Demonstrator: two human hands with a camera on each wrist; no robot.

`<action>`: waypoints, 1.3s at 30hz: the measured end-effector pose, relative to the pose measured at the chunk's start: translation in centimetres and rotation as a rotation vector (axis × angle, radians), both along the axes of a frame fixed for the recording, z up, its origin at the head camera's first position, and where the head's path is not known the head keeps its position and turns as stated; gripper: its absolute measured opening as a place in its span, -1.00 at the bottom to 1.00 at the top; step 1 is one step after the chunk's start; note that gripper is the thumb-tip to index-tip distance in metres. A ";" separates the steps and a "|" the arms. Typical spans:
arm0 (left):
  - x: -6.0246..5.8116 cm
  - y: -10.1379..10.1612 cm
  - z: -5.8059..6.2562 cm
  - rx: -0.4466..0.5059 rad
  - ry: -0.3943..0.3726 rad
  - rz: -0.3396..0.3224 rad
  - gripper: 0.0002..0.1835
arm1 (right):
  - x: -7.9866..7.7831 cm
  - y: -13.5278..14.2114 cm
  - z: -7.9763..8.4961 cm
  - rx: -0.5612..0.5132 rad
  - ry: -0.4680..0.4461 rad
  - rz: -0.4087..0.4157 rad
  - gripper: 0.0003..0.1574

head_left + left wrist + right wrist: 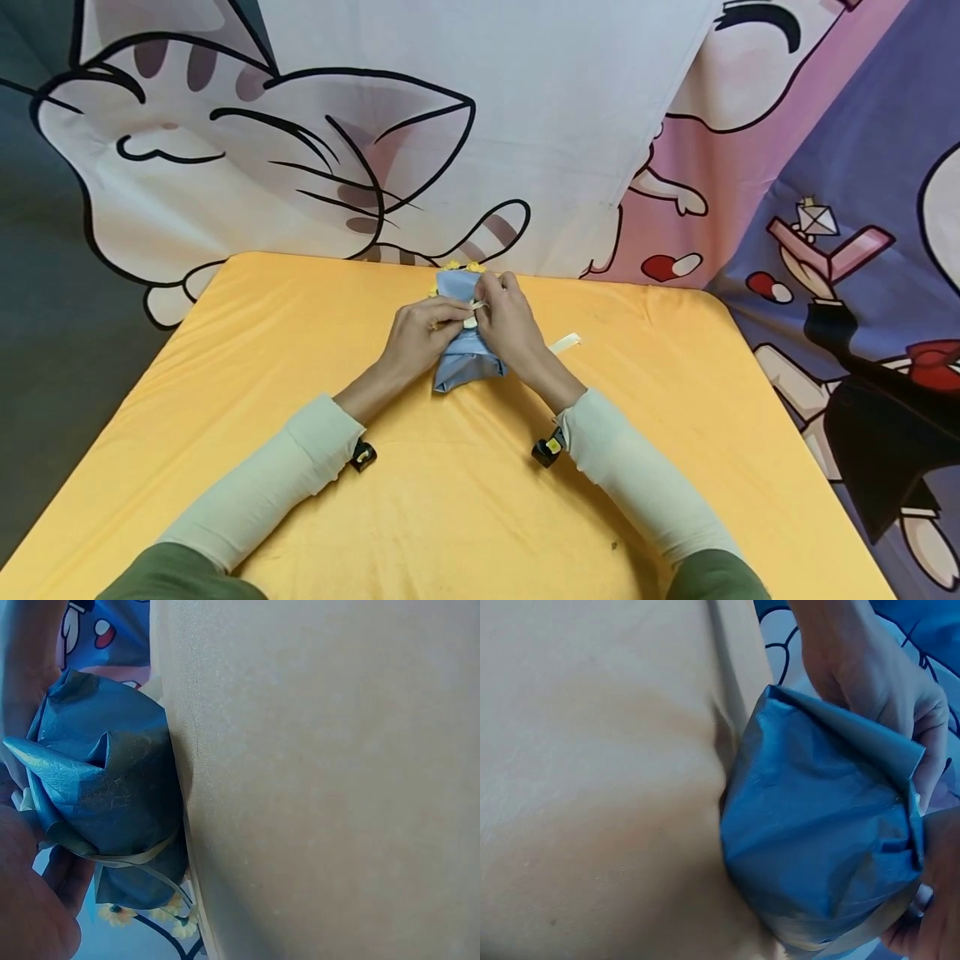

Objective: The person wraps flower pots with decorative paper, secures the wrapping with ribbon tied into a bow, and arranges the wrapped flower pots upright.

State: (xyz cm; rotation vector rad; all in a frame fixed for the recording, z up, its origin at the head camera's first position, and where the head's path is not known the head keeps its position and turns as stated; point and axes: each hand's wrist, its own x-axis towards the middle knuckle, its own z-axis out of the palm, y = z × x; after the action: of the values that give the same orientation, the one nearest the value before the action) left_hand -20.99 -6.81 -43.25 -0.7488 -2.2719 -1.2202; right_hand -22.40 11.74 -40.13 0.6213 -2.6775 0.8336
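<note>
A small bouquet wrapped in blue paper (468, 371) lies near the table's far edge, its folded bottom towards me. Yellow flowers (476, 267) show at its far end. A cream ribbon (139, 859) runs around the wrap's middle, and one ribbon tail (566, 342) sticks out to the right, beyond my right wrist. From the left, my left hand (420, 333) pinches the ribbon over the front of the paper. My right hand (512, 321) pinches it too, close beside the left fingertips. The right wrist view shows the creased blue paper (817, 802) hiding part of both hands.
A yellow cloth (420, 500) covers the table. Behind it hangs a cartoon cat curtain (585, 125), with a pink and purple printed curtain (825, 167) at the right. Each wrist carries a small black camera (549, 447).
</note>
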 end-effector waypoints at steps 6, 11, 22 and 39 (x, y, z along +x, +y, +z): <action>0.1 0.2 0.2 -0.010 -0.003 0.012 -0.84 | -0.1 0.0 0.4 0.119 -0.004 0.055 -0.78; 0.2 0.2 0.4 -0.011 -0.010 0.021 -0.83 | -0.1 0.1 0.7 0.143 0.008 0.053 -0.74; 0.2 -0.1 0.3 0.010 -0.063 0.035 -0.83 | 0.0 0.8 2.3 0.031 -0.179 0.023 -0.66; 0.2 -0.4 0.3 0.099 -0.180 0.011 -0.82 | -2.2 3.7 3.5 -0.427 -0.704 0.023 -0.62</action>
State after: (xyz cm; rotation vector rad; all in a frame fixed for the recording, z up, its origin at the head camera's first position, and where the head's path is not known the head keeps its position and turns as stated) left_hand -20.81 -7.19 -42.98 -0.6115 -2.3333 -1.4351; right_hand -24.60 15.44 -36.64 0.2807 -2.8956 1.8475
